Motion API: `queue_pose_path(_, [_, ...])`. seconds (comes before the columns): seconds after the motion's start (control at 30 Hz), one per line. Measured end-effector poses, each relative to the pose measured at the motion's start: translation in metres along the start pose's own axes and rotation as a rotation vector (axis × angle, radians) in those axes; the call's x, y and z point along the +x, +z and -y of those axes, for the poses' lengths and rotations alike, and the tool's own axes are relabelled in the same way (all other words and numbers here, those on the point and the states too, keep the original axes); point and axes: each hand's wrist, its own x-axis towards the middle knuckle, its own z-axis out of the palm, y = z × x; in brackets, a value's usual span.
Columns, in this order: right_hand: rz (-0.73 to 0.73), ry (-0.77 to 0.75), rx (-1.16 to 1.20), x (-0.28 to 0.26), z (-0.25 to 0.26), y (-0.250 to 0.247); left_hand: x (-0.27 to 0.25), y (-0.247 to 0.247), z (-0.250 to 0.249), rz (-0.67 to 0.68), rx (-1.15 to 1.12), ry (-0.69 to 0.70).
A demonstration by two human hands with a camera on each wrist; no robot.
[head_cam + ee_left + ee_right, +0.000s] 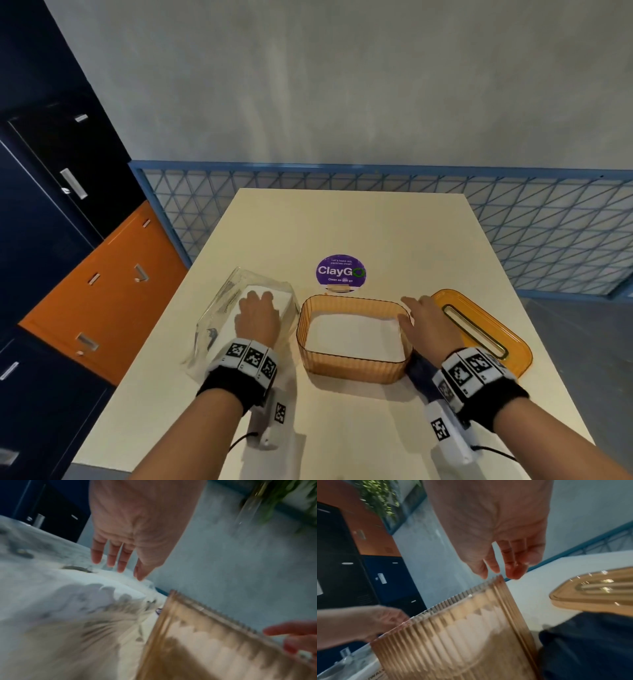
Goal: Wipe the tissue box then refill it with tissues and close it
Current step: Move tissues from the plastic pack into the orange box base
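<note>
A: Two hands are at work in the head view. The left hand (257, 317) lies with straight fingers on the tissue pack (239, 317), holding nothing. The right hand (428, 323) has loose fingers at the right wall of the tissue box (354, 337), thumb just inside its rim; some tissues (352, 334) already sit inside.

B: And the lid (486, 330)?

A: Beyond the right hand's knuckles, flat on the table (376, 222).

B: Left wrist view?

A: Blurred; the fingers (109, 555) hang straight over the white pack.

B: Right wrist?

A: The fingertips (515, 570) hover at the box's ribbed corner; whether they touch, I cannot tell.

B: So it's refilling, I'd judge. The next move needs a firm pinch on more tissues.
</note>
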Motion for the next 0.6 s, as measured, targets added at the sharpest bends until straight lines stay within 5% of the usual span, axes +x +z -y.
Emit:
queue_pose_path(0.1, [0.073, 0.033, 0.114, 0.003, -0.006, 0.008, 0.003, 0.015, 0.014, 0.148, 0.075, -0.088])
queue_pose_path(0.6, [0.062, 0.025, 0.114, 0.005, -0.011, 0.013, -0.002, 0.027, 0.019, 0.078, 0.061, -0.038])
